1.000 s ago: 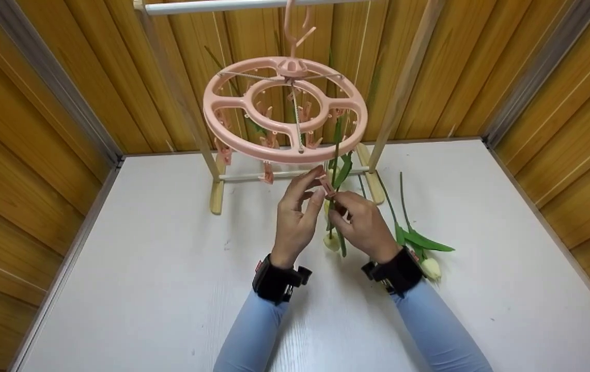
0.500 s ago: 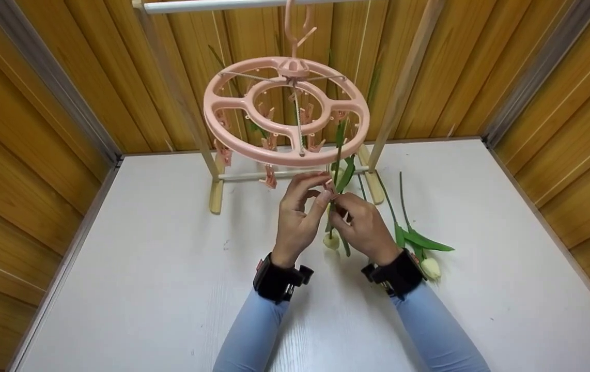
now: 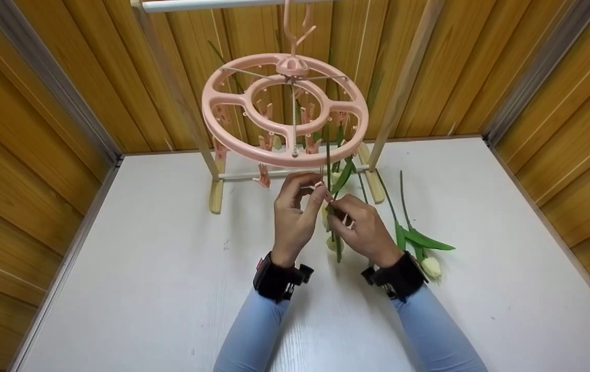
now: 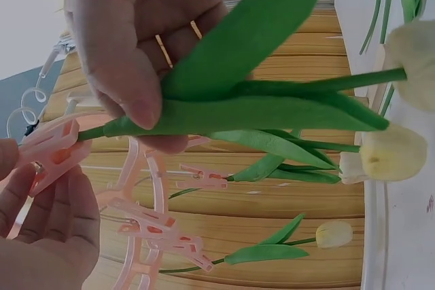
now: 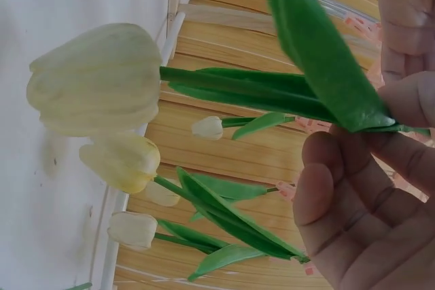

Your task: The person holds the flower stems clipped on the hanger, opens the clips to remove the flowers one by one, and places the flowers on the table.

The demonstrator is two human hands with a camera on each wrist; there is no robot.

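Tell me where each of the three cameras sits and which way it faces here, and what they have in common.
Head: worn on the head, looking forward and down at the white table, pink clip hanger, both forearms, left hand and right hand.
Left wrist: on the left wrist, looking along the hand at a pink clip pinched by left fingers; the right hand grips the tulip stem.
Right wrist: on the right wrist, facing the tulip bloom; right fingers show.
Shared: all three show the held tulip.

Staged booth: wood-panel walls [image 3: 42, 93], white tabletop [image 3: 145, 268]
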